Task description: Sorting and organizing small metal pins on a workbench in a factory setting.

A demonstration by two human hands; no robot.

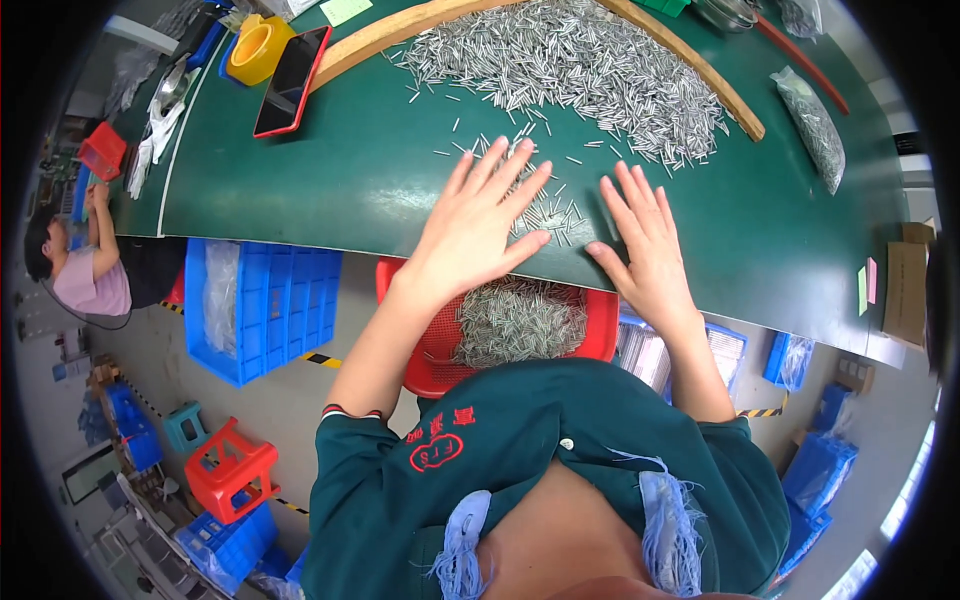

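My left hand lies flat over the green table top, fingers spread and pointing away from me. Beneath and beside its fingers are small loose metal pins. To the right, my right hand is also stretched out, palm down, with nothing held. Ahead of both hands spreads a large heap of silvery metal pins, a few strays scattered in front of it. Below the table edge, against my body, a red plastic basket holds many more pins.
Wooden strips border the heap. A red-edged phone and yellow tape dispenser sit at left, a filled plastic bag at right. Blue crates and a red stool stand on the floor. Another person works far left.
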